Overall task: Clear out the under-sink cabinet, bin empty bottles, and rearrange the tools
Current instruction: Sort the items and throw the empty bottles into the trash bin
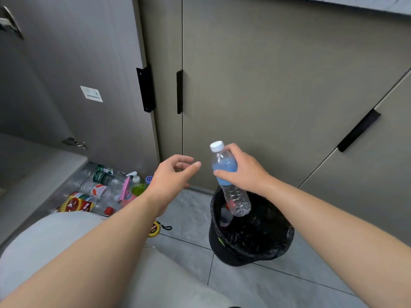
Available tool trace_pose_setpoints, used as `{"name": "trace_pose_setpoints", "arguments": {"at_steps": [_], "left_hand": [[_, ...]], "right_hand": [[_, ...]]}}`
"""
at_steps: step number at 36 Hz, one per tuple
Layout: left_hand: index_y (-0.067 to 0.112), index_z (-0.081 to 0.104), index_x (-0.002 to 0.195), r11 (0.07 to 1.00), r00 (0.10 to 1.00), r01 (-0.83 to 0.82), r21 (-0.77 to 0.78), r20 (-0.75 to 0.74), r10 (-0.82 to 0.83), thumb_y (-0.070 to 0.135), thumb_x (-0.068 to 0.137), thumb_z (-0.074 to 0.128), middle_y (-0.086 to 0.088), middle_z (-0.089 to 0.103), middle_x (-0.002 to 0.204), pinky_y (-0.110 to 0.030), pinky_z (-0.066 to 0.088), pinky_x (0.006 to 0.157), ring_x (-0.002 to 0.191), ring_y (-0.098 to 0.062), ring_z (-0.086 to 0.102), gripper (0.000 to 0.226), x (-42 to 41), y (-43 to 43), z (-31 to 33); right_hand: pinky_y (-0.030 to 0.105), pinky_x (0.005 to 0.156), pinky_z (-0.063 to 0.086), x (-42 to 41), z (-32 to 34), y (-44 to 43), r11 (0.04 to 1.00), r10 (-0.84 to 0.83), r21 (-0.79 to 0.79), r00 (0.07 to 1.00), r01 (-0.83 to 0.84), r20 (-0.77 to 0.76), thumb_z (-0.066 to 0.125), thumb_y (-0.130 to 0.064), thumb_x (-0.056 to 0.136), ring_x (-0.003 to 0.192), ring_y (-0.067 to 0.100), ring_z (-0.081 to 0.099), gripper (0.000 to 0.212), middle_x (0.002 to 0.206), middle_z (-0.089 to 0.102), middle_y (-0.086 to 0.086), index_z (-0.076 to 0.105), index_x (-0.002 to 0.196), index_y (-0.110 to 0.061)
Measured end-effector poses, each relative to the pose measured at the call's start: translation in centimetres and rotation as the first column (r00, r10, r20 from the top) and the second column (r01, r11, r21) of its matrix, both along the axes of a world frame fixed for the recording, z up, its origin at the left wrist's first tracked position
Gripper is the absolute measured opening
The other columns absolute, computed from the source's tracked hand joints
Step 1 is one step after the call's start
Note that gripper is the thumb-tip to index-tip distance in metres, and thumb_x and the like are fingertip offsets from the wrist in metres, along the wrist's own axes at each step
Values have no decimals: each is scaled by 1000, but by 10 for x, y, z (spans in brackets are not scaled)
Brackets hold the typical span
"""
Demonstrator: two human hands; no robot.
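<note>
A: Where's the bottle?

B: The clear water bottle (231,185), with its white cap and blue label, is held tilted with its base dipping inside the mouth of the black bin (224,247). The right hand (242,170) holds it by the upper part, with the fingers (231,150) and thumb wrapped round the label.

A: So which step is this?

B: Binning the empties, I'd say. The bottle looks empty, and something with a red cap already lies in the bin bag.

A: And the other hand?

B: The left hand (171,176) hangs in the air just beside the bottle, holding nothing. Its fingers are apart and loosely curled.

A: What does the next move call for?

B: Very little: loosen the right grip and let the bottle drop. It's already over the opening, so aiming isn't a worry. After that, it's a reach back to the left.

A: For what?

B: More plastic bottles (95,190) lie on their sides on the floor of the open under-sink cabinet (33,174), with a green pump bottle (138,185) standing near them. A yellow tape measure (155,230) sits on the tiled floor, partly hidden by the left forearm. I'd judge the tools haven't been sorted yet.
</note>
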State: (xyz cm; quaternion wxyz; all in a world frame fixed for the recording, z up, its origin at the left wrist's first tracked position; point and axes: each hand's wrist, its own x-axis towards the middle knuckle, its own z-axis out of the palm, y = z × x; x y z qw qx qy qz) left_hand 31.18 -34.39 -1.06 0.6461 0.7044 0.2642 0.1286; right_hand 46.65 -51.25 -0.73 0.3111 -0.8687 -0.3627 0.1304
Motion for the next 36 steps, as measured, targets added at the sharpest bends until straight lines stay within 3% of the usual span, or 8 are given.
{"name": "trace_pose_setpoints", "arguments": {"at_steps": [3,6,9,15,19,26,32,36], "left_hand": [[26,72,101,995,996,-3,99,-93,12,32,93,69,3,66,89,-45,59,92,90,-18,67,10,-1,3,-6],[22,71,98,986,989,12,167,-147,13,26,96,65,4,63,82,-41,58,86,78,-14,59,8,-2,4,-12],[23,71,95,972,981,35,232,-193,11,25,97,63,5,62,80,-32,52,70,72,-13,56,8,-2,5,-17],[26,69,93,946,968,99,308,-252,-19,23,97,61,3,69,86,-24,48,66,76,-11,61,10,-5,7,-21],[25,70,94,942,961,117,316,-276,-26,21,96,60,0,70,89,-28,52,72,80,-14,63,11,-9,9,-22],[20,70,96,949,955,141,281,-293,-55,17,96,58,3,65,80,-24,47,64,68,-11,53,12,-12,11,-24],[22,69,97,942,947,161,295,-316,-63,18,97,59,5,62,81,-24,46,67,71,-10,55,11,-14,16,-25],[22,69,96,922,920,216,321,-384,-82,22,96,62,3,66,87,-27,50,70,79,-15,60,6,-15,30,-16]], "right_hand": [[36,81,54,12,-13,-21,996,-29,-86,995,21,-94,74,-50,71,90,14,65,47,100,67,-10,43,105,-39],[38,87,52,16,-39,-36,983,-11,-186,993,-11,-118,77,-37,73,94,23,61,44,105,61,2,48,105,-30],[24,74,44,9,-68,-42,961,-6,-274,994,-26,-113,80,-34,72,91,19,55,47,103,53,2,51,110,-33],[43,83,54,-19,-125,-50,913,-91,-404,993,52,-76,81,-42,69,97,21,59,54,107,53,-6,50,113,-35],[38,88,51,-30,-149,-50,896,-115,-442,986,50,-121,80,-38,73,108,28,60,68,116,54,-2,47,133,-36],[35,95,50,-34,-166,-46,895,-170,-441,962,61,-212,72,-26,83,111,28,61,43,117,64,6,59,123,-23],[38,91,50,-33,-155,-34,805,-102,-594,990,21,-102,65,-31,83,114,33,59,44,124,57,8,51,124,-22],[38,74,47,-29,-129,-19,786,-51,-613,997,80,64,58,-32,82,103,33,61,37,117,51,2,47,117,-25]]}}
